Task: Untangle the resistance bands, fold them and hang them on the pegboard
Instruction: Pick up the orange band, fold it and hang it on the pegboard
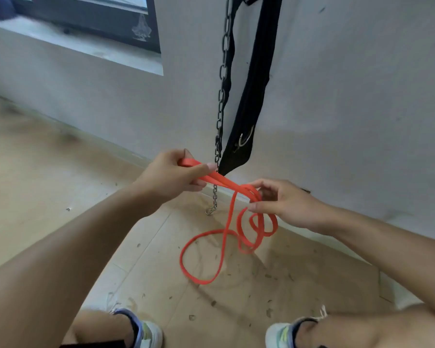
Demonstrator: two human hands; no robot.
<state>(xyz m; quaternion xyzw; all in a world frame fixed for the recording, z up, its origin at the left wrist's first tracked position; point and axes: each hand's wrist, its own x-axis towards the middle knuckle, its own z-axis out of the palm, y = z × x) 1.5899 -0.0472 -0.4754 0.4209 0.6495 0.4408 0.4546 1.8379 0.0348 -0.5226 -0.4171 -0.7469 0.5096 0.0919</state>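
Observation:
An orange resistance band [226,229] stretches between both hands, and its loose loops hang down in twists toward the floor. My left hand [172,177] grips a folded bunch of the band at its upper left end, thumb laid on top. My right hand [279,202] pinches the strands lower right, where several loops cross and curl. No pegboard is in view.
A black belt [251,96] and a metal chain [222,91] hang on the white wall [349,84] just behind the hands. Below is a tiled floor [60,172] with scattered debris, my two shoes [146,332] at the bottom edge, and a window [86,18] upper left.

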